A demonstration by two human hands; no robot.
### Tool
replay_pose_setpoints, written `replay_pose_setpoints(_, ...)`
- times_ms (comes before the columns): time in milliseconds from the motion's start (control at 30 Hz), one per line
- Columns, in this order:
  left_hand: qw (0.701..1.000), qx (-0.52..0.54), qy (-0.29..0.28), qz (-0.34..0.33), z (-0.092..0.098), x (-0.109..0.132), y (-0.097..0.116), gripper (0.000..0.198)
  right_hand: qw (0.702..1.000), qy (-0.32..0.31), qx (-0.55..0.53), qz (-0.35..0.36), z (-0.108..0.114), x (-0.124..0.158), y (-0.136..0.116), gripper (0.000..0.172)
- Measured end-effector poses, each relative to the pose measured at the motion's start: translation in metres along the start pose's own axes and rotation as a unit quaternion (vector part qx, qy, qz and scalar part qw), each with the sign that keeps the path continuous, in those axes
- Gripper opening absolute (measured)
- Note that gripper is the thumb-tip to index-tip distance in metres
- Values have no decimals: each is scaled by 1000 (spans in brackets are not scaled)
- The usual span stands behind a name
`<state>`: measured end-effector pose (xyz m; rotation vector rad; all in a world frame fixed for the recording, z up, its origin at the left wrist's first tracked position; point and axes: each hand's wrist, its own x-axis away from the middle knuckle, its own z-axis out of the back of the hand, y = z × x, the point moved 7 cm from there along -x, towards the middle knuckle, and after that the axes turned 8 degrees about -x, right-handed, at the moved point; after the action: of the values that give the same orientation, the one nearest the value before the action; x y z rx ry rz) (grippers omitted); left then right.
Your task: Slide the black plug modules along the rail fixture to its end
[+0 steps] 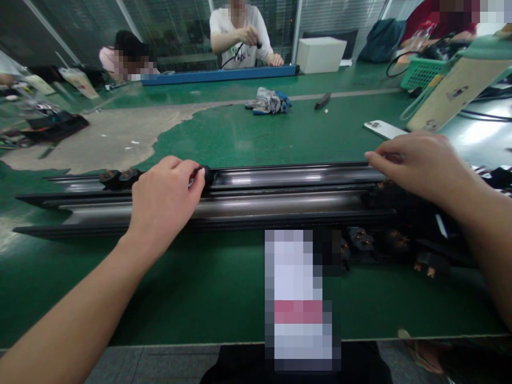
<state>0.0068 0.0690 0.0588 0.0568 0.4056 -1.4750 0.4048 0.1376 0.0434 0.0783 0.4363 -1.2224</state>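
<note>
Two long dark metal channels lie side by side across the green table, a rear channel [280, 176] and a front channel [256, 204]. My left hand [166, 194] is closed over the left part of the rear channel, its thumb and finger pinching a small black part [208, 176]. Just left of that hand, black socket pieces [118, 178] sit on the rear channel. My right hand [416, 162] is above the right end of the channels, thumb and index finger close together, with nothing I can make out between them. More black pieces with copper contacts [362, 238] lie below it, in front of the channels.
A white phone [386, 129] and a large bottle [456, 88] stand or lie at the right, near a green basket [424, 73]. Gloves [270, 101] lie mid-table. Across the table a person handles a blue strip [224, 74] beside a white box [322, 55].
</note>
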Motion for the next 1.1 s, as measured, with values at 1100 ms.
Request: replay_pose_setpoints(1100,974,121,64,-178,-9,4,25,55,1000,16,-16,-12,3,1,-6,34)
